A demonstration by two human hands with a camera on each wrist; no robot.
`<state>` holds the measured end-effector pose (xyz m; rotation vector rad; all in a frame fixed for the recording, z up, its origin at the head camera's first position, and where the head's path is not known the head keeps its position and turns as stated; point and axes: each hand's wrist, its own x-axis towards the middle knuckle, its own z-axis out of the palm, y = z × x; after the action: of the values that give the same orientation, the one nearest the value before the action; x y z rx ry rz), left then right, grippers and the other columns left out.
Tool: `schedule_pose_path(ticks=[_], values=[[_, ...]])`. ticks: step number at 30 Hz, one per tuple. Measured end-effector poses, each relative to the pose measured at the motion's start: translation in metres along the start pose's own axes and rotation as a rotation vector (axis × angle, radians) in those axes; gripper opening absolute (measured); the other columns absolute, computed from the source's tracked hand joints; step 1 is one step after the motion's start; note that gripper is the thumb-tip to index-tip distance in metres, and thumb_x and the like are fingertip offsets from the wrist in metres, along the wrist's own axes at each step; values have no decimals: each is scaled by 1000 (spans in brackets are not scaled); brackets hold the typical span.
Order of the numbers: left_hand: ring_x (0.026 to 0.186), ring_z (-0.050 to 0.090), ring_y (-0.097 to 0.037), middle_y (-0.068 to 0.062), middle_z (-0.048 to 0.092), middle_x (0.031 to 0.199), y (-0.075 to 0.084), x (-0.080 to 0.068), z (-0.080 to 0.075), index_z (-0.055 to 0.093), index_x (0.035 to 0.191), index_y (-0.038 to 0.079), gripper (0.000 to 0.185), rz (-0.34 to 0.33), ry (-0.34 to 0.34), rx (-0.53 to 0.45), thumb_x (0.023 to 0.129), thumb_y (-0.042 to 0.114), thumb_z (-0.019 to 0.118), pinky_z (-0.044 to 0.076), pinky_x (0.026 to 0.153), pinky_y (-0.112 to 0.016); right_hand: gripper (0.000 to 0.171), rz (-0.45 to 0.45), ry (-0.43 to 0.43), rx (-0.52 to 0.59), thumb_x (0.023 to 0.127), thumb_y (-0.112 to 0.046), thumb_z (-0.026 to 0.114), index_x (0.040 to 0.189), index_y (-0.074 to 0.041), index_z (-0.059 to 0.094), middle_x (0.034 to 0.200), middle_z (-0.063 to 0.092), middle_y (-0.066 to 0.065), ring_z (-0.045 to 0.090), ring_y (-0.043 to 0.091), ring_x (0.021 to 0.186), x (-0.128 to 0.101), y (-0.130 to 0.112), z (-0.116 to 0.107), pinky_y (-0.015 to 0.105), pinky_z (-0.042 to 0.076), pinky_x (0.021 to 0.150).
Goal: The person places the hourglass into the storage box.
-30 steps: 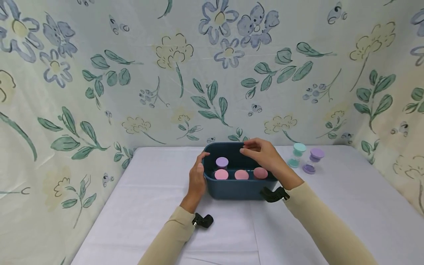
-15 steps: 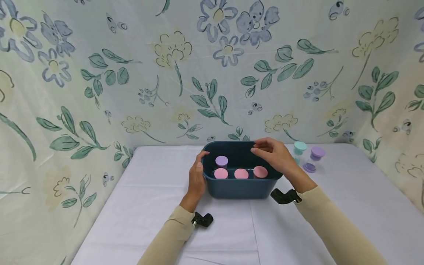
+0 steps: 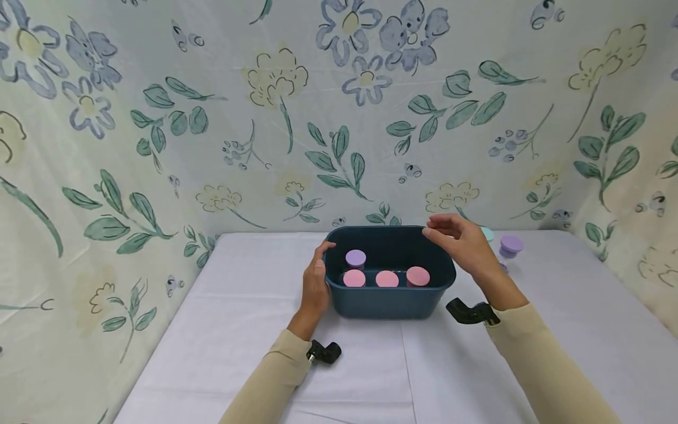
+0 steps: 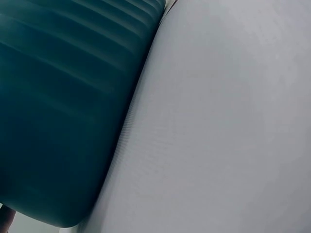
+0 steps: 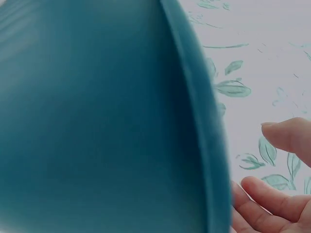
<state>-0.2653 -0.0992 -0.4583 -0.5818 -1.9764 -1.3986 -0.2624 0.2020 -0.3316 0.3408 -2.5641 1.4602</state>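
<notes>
Your left hand (image 3: 316,288) sits against the left end of the blue bin (image 3: 384,303), fingertips up at the rim, probably to steady it on the white cloth (image 3: 254,318); can't tell if that's a proper clamp or just a press; your right hand (image 3: 466,244) is by the bin's right end, thumb and fingers apart, nothing between them; can't tell if it touches the rim; inside, three pink tops (image 3: 387,279) line the near side, a purple top (image 3: 355,258) behind the left one, maybe to save floor space; outside, a mint top (image 3: 487,234) peeks past your hand.
</notes>
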Motion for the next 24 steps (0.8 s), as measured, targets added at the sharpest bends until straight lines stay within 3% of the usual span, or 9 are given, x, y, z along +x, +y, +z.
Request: schedule_pose_path(ticks=[8,14,19,24], values=[[136,40,-20,-8,52,139,-1,1,-1,48,136,9,46,-15,-5,-15,103,24,19,26,114,-39,60,2,89,-6,91,-44,62,134,-4,51,129,58,16,53,33,121,0,14,-12,55,40,101],[135,40,-23,-13,52,139,3,-3,-1,47,135,3,45,-42,-17,-9,101,12,19,27,114,-41,63,53,132,-8,91,-47,60,138,-5,48,133,56,15,50,33,124,-3,27,-22,55,41,101],[134,41,-30,-22,49,139,23,-1,-6,46,133,-6,45,-73,-39,-17,97,2,20,28,112,-48,67,97,152,-14,89,-51,60,139,-8,47,134,55,12,50,29,125,0,32,-33,51,40,103],[134,41,-32,-25,49,138,43,6,-10,46,131,-9,45,-64,-42,-18,96,1,20,28,113,-45,71,107,144,-19,89,-53,60,142,-8,44,137,53,12,49,30,126,8,35,-45,51,39,104]])
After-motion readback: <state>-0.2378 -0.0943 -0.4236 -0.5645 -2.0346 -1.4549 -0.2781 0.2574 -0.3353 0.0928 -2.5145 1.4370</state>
